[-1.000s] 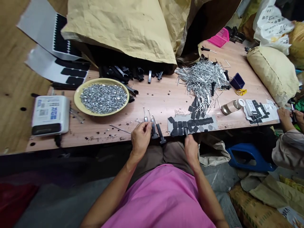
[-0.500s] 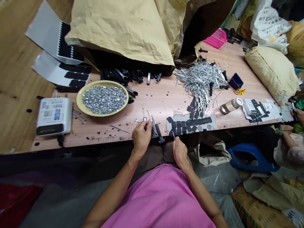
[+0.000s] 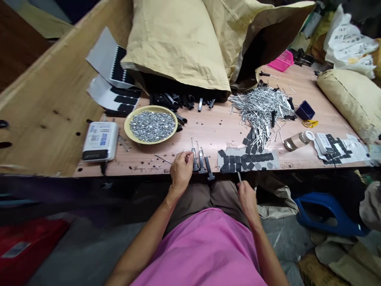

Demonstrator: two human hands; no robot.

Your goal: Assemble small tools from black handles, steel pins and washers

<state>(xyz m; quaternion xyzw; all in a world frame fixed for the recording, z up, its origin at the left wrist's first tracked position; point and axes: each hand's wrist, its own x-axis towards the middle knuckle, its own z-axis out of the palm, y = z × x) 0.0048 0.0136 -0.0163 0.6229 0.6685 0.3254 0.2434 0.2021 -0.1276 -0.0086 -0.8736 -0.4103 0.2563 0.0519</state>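
My left hand (image 3: 181,170) is over the table's front edge, thumb and forefinger pinched; whatever lies between them is too small to make out. Right beside it, several black plastic parts with thin metal rods (image 3: 201,163) lie side by side, their wider ends toward me. In my closed right hand (image 3: 248,200), off the table's edge, is a thin metal tool (image 3: 239,177) pointing up toward the table; its kind is unclear. Just beyond its tip lies a grey sheet (image 3: 274,155) bearing black pads (image 3: 238,159).
A yellow plate (image 3: 127,129) holds small metal washers. Loose metal rods (image 3: 262,107) are heaped at centre right. Large paper bags (image 3: 178,47) stand behind. Also there are a white box (image 3: 101,137), a bottle (image 3: 299,141) and a blue stool (image 3: 320,212).
My right hand has moved right and back from the table edge, with the metal tool in it. My left hand stays pinched beside the black parts. The camera has turned left.
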